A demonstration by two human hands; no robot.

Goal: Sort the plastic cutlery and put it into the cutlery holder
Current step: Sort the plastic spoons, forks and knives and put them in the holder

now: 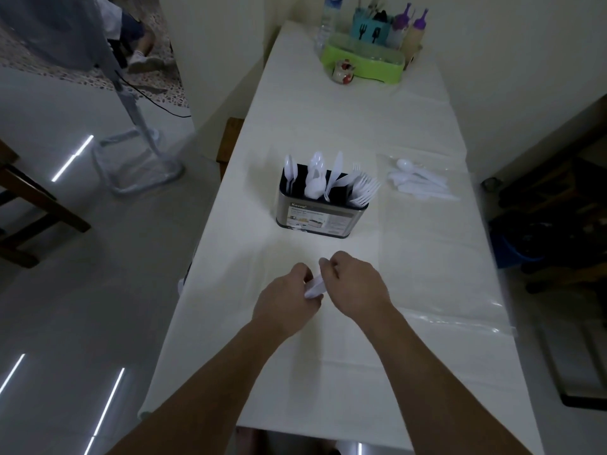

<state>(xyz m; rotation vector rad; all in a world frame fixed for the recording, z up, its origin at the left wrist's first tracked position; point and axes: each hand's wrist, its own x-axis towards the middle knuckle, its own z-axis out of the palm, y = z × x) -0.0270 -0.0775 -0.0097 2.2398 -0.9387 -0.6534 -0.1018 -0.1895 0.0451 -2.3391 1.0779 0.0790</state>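
While both sets of fingers (pixel 328 269) are curled shut, they pinch the same small bundle of white plastic cutlery (pixel 313 289) between them, above the near part of the worktop (pixel 410 257). The left hand (pixel 289 298) holds the lower end of the bundle, and the right hand (pixel 353 280) closes over its upper end; which kinds of pieces are in it I cannot tell. Beyond the hands, in the middle of the worktop, stands the cutlery holder (pixel 320 213), a dark metal box with a paper label on its front. Spoons (pixel 289 170) stick up from its left side, more spoons and a knife (pixel 336 165) from the middle, and forks (pixel 363 188) fan out on the right. Near the holder, off to its right, a loose pile of cutlery (pixel 420 183) lies on a clear plastic sheet. At the far end sits a green tray (pixel 361 62) with bottles behind it.
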